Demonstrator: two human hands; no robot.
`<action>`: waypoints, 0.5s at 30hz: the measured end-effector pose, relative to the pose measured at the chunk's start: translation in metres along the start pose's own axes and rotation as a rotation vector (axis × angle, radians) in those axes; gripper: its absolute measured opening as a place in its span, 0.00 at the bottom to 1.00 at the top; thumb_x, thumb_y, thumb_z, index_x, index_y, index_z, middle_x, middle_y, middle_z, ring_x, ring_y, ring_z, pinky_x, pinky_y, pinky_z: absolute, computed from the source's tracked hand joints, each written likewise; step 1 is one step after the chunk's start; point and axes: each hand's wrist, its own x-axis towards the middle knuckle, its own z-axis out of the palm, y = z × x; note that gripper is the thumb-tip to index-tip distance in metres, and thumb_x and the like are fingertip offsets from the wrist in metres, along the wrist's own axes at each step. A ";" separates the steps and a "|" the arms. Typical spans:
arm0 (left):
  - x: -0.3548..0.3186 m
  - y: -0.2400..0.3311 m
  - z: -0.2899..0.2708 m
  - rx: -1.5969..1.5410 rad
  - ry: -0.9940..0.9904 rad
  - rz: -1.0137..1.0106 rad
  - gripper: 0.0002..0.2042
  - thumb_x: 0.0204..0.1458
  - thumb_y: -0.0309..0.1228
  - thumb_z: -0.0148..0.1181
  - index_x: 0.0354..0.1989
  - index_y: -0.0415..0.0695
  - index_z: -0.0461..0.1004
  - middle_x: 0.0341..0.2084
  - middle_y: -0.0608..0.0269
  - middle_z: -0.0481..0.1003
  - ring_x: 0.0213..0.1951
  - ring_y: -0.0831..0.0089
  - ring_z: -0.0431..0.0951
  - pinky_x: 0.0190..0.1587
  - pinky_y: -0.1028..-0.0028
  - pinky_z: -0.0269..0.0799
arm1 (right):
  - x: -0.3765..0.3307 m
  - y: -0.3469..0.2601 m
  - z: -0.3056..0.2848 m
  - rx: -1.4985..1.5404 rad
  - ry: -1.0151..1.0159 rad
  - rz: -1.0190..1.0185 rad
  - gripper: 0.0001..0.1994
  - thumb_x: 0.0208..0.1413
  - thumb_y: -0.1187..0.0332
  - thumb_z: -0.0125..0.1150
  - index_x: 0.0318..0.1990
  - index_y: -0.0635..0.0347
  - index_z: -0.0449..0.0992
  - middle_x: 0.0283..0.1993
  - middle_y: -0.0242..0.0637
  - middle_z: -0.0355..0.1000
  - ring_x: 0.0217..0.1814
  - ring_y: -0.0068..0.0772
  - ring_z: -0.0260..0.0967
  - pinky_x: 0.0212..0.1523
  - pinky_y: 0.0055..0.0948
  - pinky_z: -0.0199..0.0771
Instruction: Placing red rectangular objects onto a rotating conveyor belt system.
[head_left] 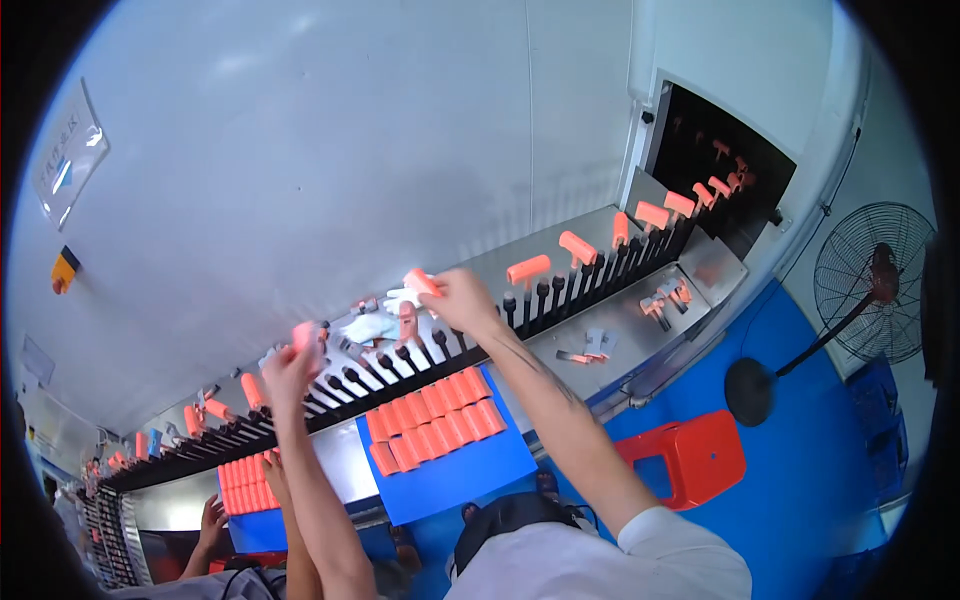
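My right hand [462,300] pinches an orange tube-shaped part [421,282] above the row of black pegs [440,342]. Farther left, my left hand [288,374] is closed on a pinkish-orange part [305,338], blurred, over the same row. Between the hands, another orange part [407,320] stands near the pegs, with crumpled white cloth or gloves [370,328] behind it. Just in front of the pegs lies a blue board [460,482] bearing two rows of orange tube-shaped parts [430,436].
More orange parts [577,248] sit on pegs leading right into a dark opening [715,135]. Small loose pieces [597,345] lie on the metal ledge. A red stool [700,460] and standing fan [880,285] are at right. At left, a co-worker's hands [212,520] flank another board's orange parts [247,487].
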 end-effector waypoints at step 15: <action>-0.277 0.010 0.233 0.461 -0.545 0.679 0.18 0.43 0.23 0.60 0.46 0.48 0.79 0.56 0.52 0.70 0.57 0.51 0.69 0.57 0.56 0.66 | -0.280 0.164 -0.044 -0.250 0.146 0.098 0.17 0.50 0.71 0.66 0.48 0.64 0.75 0.48 0.44 0.71 0.50 0.50 0.69 0.50 0.41 0.73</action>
